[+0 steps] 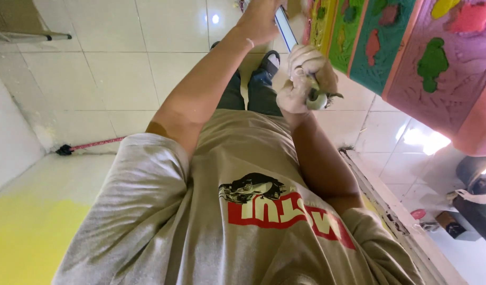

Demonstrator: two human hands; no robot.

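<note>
White floor tiles (121, 74) spread below a person in a grey printed T-shirt (227, 221), seen from above. Nearest, the right hand (306, 79), gloved in white, closes its fingers around a small round roller (319, 99) held beside a colourful relief panel (412, 47). Farther off, the bare left hand (261, 21) grips a flat dark phone (285, 27) close to the panel's edge.

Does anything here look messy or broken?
Yes. The right hand is coated in white stuff, and the white frame edge on the floor beside the person looks chipped and dirty. The colourful relief panels look intact.
</note>
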